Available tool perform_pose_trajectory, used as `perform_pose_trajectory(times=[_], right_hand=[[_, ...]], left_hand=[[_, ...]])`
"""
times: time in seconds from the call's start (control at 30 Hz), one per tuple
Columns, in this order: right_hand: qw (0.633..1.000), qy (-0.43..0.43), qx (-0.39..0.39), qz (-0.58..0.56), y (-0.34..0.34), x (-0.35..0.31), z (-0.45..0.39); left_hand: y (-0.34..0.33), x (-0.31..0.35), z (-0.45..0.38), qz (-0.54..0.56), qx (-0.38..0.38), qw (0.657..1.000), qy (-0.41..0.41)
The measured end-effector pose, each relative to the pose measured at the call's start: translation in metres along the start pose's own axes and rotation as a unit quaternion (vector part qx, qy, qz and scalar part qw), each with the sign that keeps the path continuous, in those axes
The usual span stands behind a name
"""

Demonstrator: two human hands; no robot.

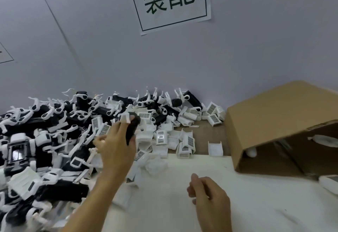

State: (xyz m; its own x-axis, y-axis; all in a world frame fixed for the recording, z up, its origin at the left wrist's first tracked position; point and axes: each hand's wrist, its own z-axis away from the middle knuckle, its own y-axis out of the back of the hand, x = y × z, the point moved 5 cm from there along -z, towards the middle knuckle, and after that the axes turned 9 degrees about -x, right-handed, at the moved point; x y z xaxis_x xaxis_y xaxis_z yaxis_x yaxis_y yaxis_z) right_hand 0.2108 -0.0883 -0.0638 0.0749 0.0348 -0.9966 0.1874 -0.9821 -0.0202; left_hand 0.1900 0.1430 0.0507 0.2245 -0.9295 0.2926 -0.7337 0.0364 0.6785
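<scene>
while tight round a black part (132,129), left hand (115,147) over parts heap (54,131); right hand (210,195) slack, empty, near cardboard box (274,114)

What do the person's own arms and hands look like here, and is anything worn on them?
The left hand and the right hand are both bare, with no gloves and no rings to be seen. The left forearm and the right forearm show no sleeve, watch or band as far as the frame reaches. No markings are visible on them.
</scene>
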Motion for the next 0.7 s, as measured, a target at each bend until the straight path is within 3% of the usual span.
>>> perform_pose_trajectory(times=[0.1,0.17,0.27,0.4,0.47,0.57,0.6,0.7], right_hand=[[0.985,-0.033,0.021,-0.166,0.006,-0.004,-0.003],[0.969,-0.031,0.031,-0.244,0.011,-0.005,-0.003],[0.938,-0.022,0.005,-0.345,0.012,-0.008,0.0],[0.939,-0.07,-0.007,-0.337,0.025,-0.003,-0.009],[0.924,-0.09,-0.017,-0.371,0.026,0.001,-0.015],[0.929,-0.071,-0.005,-0.364,0.029,0.002,-0.016],[0.933,-0.058,-0.022,-0.355,0.028,0.0,-0.016],[0.928,-0.032,-0.084,-0.361,0.02,-0.005,-0.015]], left_hand=[[0.004,0.07,0.041,0.064,0.08,0.976,-0.19],[-0.01,0.115,0.078,0.087,0.055,0.952,-0.288],[-0.027,0.144,0.114,0.185,0.0,0.935,-0.301],[-0.033,0.134,0.12,0.204,-0.033,0.93,-0.304],[-0.03,0.12,0.121,0.277,-0.018,0.933,-0.227],[-0.029,0.099,0.13,0.376,0.054,0.925,-0.001],[-0.034,0.093,0.131,0.423,0.041,0.901,0.086],[-0.062,0.079,0.132,0.559,-0.099,0.773,0.283]])
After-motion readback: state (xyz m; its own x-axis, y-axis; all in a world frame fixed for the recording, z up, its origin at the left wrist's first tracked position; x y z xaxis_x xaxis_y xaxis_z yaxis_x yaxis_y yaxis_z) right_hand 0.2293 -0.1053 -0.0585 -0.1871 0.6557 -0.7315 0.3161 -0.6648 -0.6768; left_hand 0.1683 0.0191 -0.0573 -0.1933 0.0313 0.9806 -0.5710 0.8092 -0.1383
